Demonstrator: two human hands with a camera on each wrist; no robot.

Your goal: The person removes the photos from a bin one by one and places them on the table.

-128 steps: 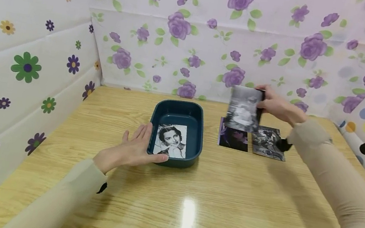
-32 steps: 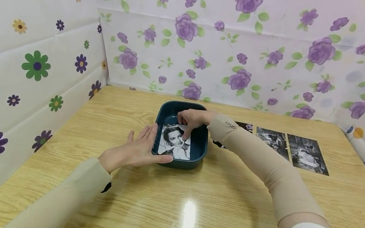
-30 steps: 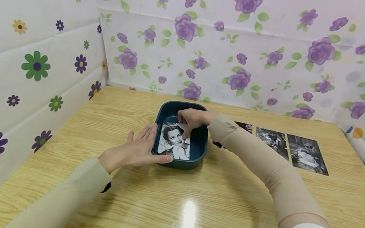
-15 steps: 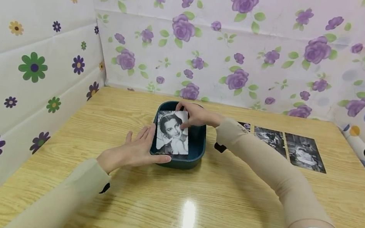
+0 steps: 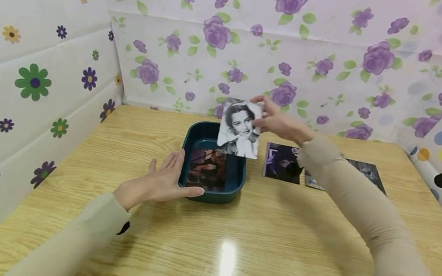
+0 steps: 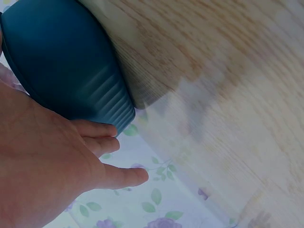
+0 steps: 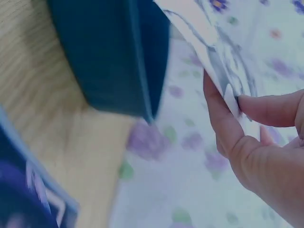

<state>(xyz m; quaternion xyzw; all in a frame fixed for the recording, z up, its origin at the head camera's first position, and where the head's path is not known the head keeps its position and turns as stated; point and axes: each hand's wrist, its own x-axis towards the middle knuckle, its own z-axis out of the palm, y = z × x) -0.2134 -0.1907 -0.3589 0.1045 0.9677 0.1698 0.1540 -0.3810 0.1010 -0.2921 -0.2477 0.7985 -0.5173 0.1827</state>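
My right hand (image 5: pixel 280 120) pinches a black-and-white portrait photo (image 5: pixel 239 133) of a woman by its right edge, holding it up over the right side of a dark teal box (image 5: pixel 217 198). In the right wrist view, thumb and fingers grip the photo (image 7: pixel 216 52) beside the box wall (image 7: pixel 104 57). Inside the box lies a dark brownish photo (image 5: pixel 208 169), its top partly covered by the portrait. My left hand (image 5: pixel 160 180) rests against the box's near left corner, fingers straight and thumb along the front rim. The left wrist view shows its fingers beside the ribbed box side (image 6: pixel 102 97).
Right of the box, a purple-and-black photo (image 5: pixel 281 163) lies on the wooden table (image 5: pixel 172 244). Beside it is a photo (image 5: pixel 313 181) mostly hidden by my right forearm, then a black-and-white photo (image 5: pixel 370 173). Flowered sheets (image 5: pixel 181 57) wall off the back and left.
My right hand has lifted the portrait out of the box and moved right, uncovering the brownish photo. Earlier it carried another black-and-white photo, which now lies at the row's right end. Left hand stays.
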